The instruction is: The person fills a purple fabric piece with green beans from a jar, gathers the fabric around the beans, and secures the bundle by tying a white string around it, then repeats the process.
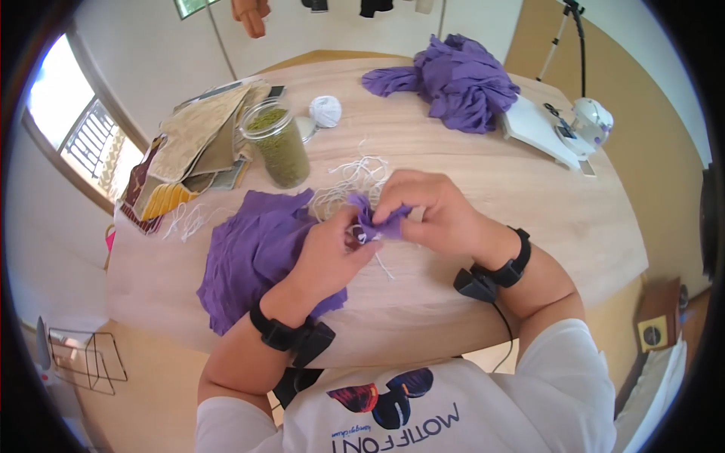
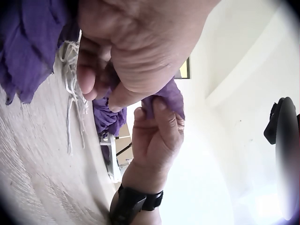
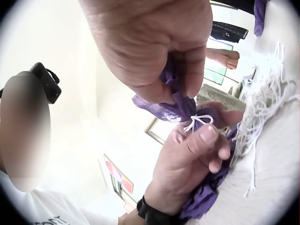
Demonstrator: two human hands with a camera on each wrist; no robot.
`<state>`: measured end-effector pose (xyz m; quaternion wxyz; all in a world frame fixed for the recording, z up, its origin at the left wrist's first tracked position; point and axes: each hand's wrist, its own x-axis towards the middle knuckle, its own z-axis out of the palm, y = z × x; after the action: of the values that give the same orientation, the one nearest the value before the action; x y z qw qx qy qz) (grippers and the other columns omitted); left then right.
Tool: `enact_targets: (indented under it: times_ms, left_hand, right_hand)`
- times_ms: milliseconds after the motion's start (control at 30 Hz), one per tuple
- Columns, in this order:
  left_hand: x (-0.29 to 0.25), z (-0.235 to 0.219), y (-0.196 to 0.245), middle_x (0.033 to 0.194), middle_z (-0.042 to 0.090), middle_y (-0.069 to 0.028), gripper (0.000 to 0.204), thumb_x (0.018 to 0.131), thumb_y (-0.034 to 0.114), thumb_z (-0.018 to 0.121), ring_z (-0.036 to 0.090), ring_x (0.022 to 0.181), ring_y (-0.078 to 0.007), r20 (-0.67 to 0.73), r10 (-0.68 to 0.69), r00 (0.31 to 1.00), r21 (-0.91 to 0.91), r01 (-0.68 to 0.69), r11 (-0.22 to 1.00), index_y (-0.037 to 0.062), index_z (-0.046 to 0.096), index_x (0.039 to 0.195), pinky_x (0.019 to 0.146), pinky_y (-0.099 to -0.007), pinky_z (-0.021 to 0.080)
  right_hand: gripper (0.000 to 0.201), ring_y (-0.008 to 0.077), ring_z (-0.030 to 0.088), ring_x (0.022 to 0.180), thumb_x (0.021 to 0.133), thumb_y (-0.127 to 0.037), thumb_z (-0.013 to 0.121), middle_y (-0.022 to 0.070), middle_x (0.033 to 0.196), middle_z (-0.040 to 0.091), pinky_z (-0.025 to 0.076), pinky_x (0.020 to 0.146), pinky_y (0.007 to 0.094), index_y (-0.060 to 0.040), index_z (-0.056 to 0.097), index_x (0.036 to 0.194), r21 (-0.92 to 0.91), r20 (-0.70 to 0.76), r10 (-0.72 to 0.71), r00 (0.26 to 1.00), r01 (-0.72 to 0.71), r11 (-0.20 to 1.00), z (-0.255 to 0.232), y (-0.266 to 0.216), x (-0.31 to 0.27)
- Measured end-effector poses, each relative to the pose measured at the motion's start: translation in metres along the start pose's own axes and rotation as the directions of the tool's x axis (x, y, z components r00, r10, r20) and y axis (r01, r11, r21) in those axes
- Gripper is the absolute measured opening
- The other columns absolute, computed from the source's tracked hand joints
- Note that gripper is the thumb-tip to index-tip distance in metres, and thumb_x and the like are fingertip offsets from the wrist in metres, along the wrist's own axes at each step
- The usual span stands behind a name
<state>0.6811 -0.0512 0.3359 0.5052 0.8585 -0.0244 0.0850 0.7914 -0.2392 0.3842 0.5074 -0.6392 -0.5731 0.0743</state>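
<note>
A large purple cloth (image 1: 253,245) lies bunched on the table, under and beside my left hand (image 1: 325,257). That hand grips a gathered part of it between thumb and fingers. White string (image 3: 202,120) is wound and looped around the gather, close to the left thumb, as the right wrist view shows. My right hand (image 1: 442,211) pinches the loose purple end (image 1: 393,225) just beyond the string. A tangle of loose white strings (image 1: 361,172) lies on the table behind both hands.
A glass jar of green granules (image 1: 281,151) stands behind the cloth, with a ball of white yarn (image 1: 325,111) beyond it. Folded fabrics (image 1: 200,136) are stacked at the left. At the back sit another purple cloth heap (image 1: 464,83) and a small white machine (image 1: 593,121).
</note>
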Motion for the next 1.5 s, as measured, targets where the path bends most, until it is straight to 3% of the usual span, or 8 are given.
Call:
enact_targets:
  times_ms: [400,633,733,833,967,1200,1400,1500]
  left_hand:
    - [-0.004,-0.012,0.006,0.064,0.054,0.005,0.022,0.088,0.003,0.067,0.047,0.055,-0.0014,-0.06,-0.021,0.998,-0.122,0.014,0.992,0.0021,0.063,0.109,0.051,-0.0178,0.034]
    - [-0.003,-0.013,-0.006,0.073,0.059,0.0022,0.012,0.092,0.004,0.064,0.05,0.061,-0.0022,-0.024,-0.003,1.0,-0.144,-0.001,0.99,-0.0001,0.065,0.103,0.054,-0.0176,0.038]
    - [-0.002,-0.014,-0.008,0.074,0.06,0.0012,0.011,0.092,0.003,0.062,0.05,0.061,-0.0026,-0.037,0.054,0.998,-0.142,-0.059,0.988,-0.0002,0.065,0.102,0.054,-0.0173,0.038]
    - [-0.003,-0.013,0.0,0.079,0.061,0.0001,0.011,0.093,0.002,0.06,0.051,0.061,-0.003,-0.146,0.082,0.986,-0.182,-0.108,0.977,0.0002,0.065,0.103,0.054,-0.0174,0.039]
    - [-0.006,-0.019,0.015,0.086,0.063,-0.0018,0.009,0.094,0.003,0.06,0.049,0.061,-0.0021,-0.351,0.126,0.928,-0.256,-0.224,0.94,0.0012,0.064,0.101,0.053,-0.0175,0.039]
    - [-0.016,-0.046,0.021,0.104,0.065,-0.0086,0.012,0.096,0.006,0.054,0.046,0.058,-0.0019,-0.562,0.267,0.783,-0.209,-0.447,0.87,0.0009,0.061,0.105,0.051,-0.0157,0.036]
    - [-0.016,-0.05,0.02,0.1,0.066,-0.0064,0.011,0.096,0.006,0.055,0.045,0.059,-0.0017,-0.563,0.228,0.794,-0.255,-0.43,0.866,0.0013,0.061,0.104,0.052,-0.0154,0.035]
    - [-0.016,-0.049,0.021,0.096,0.067,-0.0045,0.01,0.096,0.007,0.057,0.045,0.059,-0.0015,-0.56,0.199,0.804,-0.29,-0.415,0.862,0.0019,0.061,0.104,0.053,-0.0156,0.035]
  right_hand:
    - [0.015,0.0107,0.061,0.069,0.082,-0.003,0.067,0.0048,0.077,0.067,0.048,0.063,0.0229,0.0024,0.069,0.096,-0.21,-0.56,0.419,0.715,-0.612,0.762,-0.152,0.049,-0.037]
    - [0.024,0.0132,0.063,0.068,0.081,-0.012,0.072,0.0073,0.08,0.068,0.052,0.059,0.0282,0.003,0.069,0.099,-0.099,-0.546,0.637,0.543,-0.797,0.595,-0.175,0.102,-0.067]
    - [0.03,0.0128,0.064,0.074,0.081,-0.016,0.074,0.0076,0.09,0.069,0.052,0.061,0.0276,0.002,0.067,0.104,-0.198,-0.63,0.533,0.565,-0.781,0.593,-0.17,0.08,-0.058]
    - [0.035,0.0122,0.063,0.078,0.082,-0.019,0.074,0.0069,0.099,0.069,0.052,0.064,0.0266,0.0,0.065,0.111,-0.624,-0.748,-0.079,0.659,-0.658,0.421,-0.168,0.068,-0.049]
    - [0.031,0.0094,0.059,0.073,0.085,-0.017,0.072,0.0033,0.092,0.067,0.048,0.062,0.0241,-0.0019,0.065,0.111,-0.343,-0.847,-0.117,0.519,-0.364,0.866,-0.14,0.016,-0.024]
    - [0.02,0.0054,0.054,0.06,0.086,-0.012,0.069,0.0004,0.078,0.065,0.043,0.053,0.0214,-0.0039,0.068,0.104,-0.382,-0.665,0.0,0.747,-0.34,0.859,-0.103,0.002,-0.005]
    - [0.042,0.0276,0.068,0.085,0.081,-0.036,0.073,0.0133,0.094,0.072,0.053,0.076,0.0367,-0.0037,0.068,0.107,-0.641,-0.694,0.051,0.718,-0.648,0.411,-0.147,0.048,-0.025]
    - [0.045,0.0305,0.067,0.091,0.077,-0.039,0.076,0.016,0.094,0.071,0.051,0.081,0.0384,-0.0038,0.069,0.104,-0.615,-0.608,0.413,0.679,-0.731,0.296,-0.149,0.063,-0.044]
